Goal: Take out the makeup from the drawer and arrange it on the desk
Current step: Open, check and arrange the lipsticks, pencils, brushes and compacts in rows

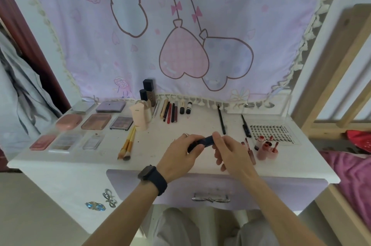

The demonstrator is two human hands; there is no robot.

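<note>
Centre of the frame: the left hand (180, 155) wraps its curled fingers round one end of a small dark blue tube (206, 140), while the right hand (228, 151) pinches the other end between thumb and fingertips, so both hands are clamped on it just above the white desk (80, 165). Below them the lavender drawer (281, 189) is closed. The tube looks smooth, hard and cylindrical, so the likely fault is a slip. If either pinch loosens, it could drop and roll into the small pink pots (267, 149) standing upright just right of the hands, and round, narrow-based pots would tip easily. If the hands pull apart, a cap might come off unexpectedly. At left lie flat rectangular palettes (96, 122), some glossy pink and some clear-lidded. Left of centre are yellow-handled brushes (127, 145) with soft bristles. Along the back edge runs a row of slim pencils (170, 112), and at right lies a clear tray of lashes (271, 132). The desk surface is matte and lightly smudged.
</note>
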